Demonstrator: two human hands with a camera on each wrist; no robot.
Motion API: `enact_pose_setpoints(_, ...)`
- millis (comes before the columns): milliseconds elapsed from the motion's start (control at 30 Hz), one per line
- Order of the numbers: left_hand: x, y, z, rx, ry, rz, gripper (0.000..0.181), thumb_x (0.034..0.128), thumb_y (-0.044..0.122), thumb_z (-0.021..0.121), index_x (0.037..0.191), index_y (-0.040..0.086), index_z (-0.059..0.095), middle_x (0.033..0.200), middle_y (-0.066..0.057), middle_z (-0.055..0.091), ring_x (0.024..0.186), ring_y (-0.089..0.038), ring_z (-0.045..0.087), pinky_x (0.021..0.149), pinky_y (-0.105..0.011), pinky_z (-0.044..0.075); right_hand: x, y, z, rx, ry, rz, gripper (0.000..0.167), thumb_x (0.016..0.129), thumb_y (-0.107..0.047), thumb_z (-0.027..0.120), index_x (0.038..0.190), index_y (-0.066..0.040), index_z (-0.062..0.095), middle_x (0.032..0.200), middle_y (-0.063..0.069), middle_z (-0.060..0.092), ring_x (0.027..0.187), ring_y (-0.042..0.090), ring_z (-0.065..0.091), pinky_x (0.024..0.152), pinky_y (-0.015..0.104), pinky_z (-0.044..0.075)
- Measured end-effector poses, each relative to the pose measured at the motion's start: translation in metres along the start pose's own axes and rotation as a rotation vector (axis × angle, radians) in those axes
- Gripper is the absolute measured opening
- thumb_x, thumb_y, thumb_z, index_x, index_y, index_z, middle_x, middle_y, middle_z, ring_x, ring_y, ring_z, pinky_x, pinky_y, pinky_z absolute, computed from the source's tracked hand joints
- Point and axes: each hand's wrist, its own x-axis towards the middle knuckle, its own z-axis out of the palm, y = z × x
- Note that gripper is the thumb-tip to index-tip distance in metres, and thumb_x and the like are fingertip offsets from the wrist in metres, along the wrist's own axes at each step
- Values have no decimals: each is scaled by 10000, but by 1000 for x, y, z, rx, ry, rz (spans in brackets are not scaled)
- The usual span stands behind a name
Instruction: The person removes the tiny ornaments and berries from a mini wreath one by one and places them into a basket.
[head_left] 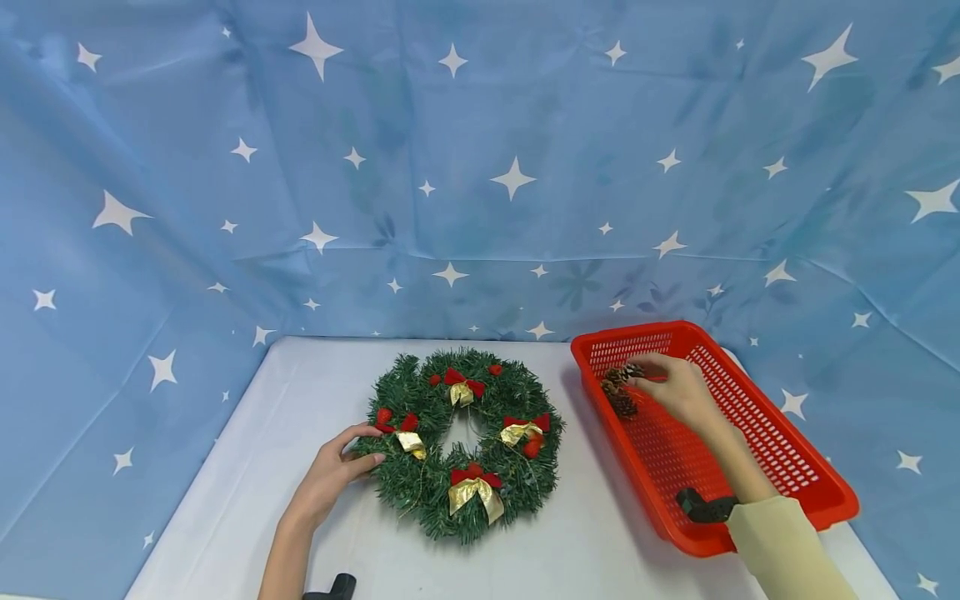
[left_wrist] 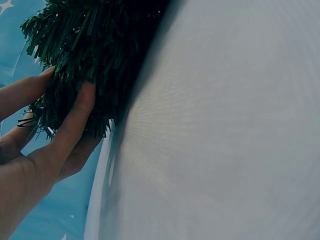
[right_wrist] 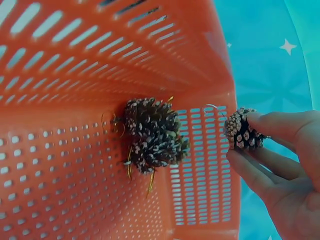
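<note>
A green tinsel wreath (head_left: 427, 483) with red-and-gold bows lies flat on the white table. My left hand (head_left: 330, 471) holds the wreath's left edge, its thumb and fingers spread around the green strands (left_wrist: 85, 55) in the left wrist view. Over the far end of a red plastic basket (head_left: 622, 454), my right hand (head_left: 678, 392) pinches a small pine cone (right_wrist: 242, 131) between thumb and fingers. A thin wire loop sticks out from that cone. Below it, more pine cones (right_wrist: 152, 135) with gold cords lie clustered in the basket, apart from the held one.
The basket's raised rim (head_left: 757, 392) surrounds my right forearm. White cloth covers the table (head_left: 315, 375). A blue curtain with white stars (head_left: 480, 208) hangs behind and along both sides. Dark wrist mounts (head_left: 705, 506) sit on both arms.
</note>
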Motion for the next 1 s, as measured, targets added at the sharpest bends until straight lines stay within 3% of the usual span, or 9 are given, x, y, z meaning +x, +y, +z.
enact_pose_setpoints(333, 0, 0, -1, -5, 0, 3, 440, 954, 147, 742, 1360, 71, 592, 1680, -171, 240, 1479, -497, 345, 957, -419, 586, 3, 20, 1, -10, -6, 21, 342, 964, -128, 731, 1282, -9, 694, 1179, 235, 731, 1063, 425, 689, 784, 517, 587)
enact_pose_setpoints(567, -1, -1, 0, -9, 4, 5, 434, 956, 144, 740, 1360, 75, 597, 1676, -182, 246, 1356, -422, 532, 926, -404, 596, 5, 30, 4, -20, 2, 34, 361, 957, -97, 724, 1289, 38, 674, 1157, 269, 728, 1047, 446, 688, 784, 540, 589)
enact_pose_setpoints(833, -1, -1, 0, -11, 7, 9, 421, 955, 150, 744, 1346, 77, 606, 1681, -186, 240, 1351, -415, 538, 916, -383, 594, 11, 39, 10, -53, 37, 51, 352, 944, -86, 740, 1256, 67, 681, 1161, 297, 713, 1019, 458, 689, 786, 562, 585)
enact_pose_setpoints(1000, 0, -3, 0, -9, 3, 14, 431, 957, 145, 741, 1358, 78, 599, 1672, -177, 258, 1214, -326, 630, 908, -392, 598, 16, 45, 15, -60, 23, 50, 341, 931, -65, 743, 1234, 79, 687, 1144, 301, 714, 962, 438, 701, 738, 518, 591)
